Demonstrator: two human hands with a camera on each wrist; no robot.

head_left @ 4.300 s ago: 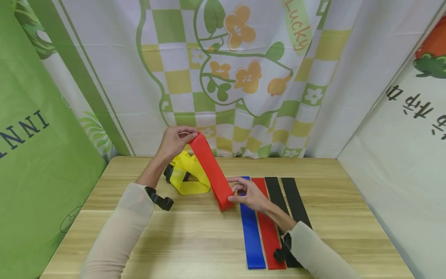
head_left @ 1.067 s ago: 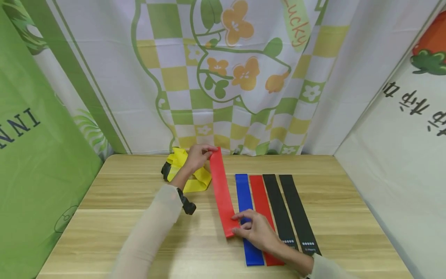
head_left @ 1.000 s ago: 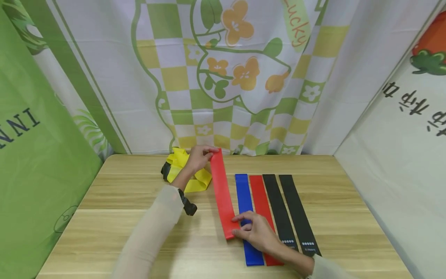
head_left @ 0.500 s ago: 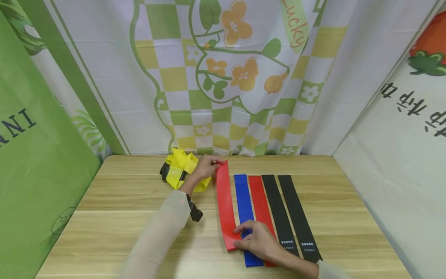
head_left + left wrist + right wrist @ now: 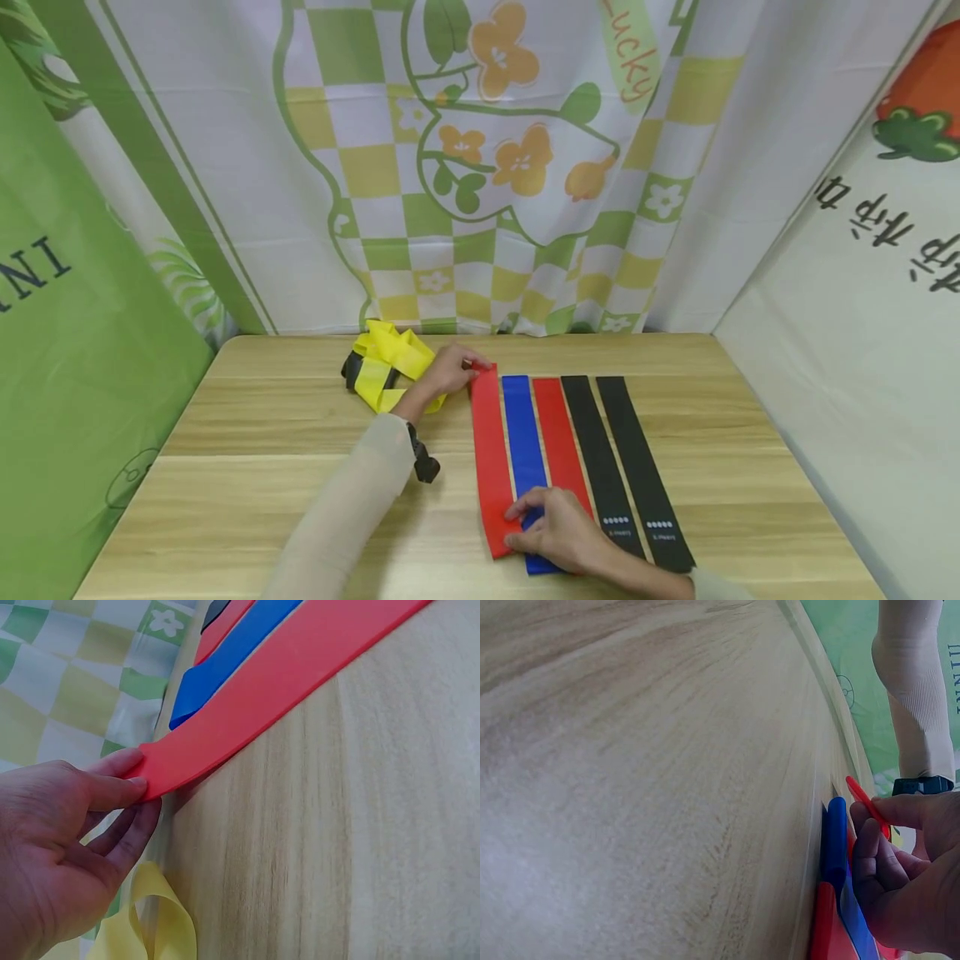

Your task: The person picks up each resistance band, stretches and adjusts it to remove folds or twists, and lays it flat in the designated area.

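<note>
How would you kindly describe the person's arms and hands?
The person wears long, light beige sleeves. Just behind the left hand is a dark band with a small black box. Neither it nor the right hand wears a glove.

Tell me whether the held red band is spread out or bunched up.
Spread out: the held red band runs as one long strip from the left hand to the right hand, each pinching it near an end.

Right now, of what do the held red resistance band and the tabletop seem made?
Held red resistance band: probably latex or rubber, smooth, matte; it curves softly at the left hand. Tabletop: wood or printed laminate, satin; streaked grain shows.
</note>
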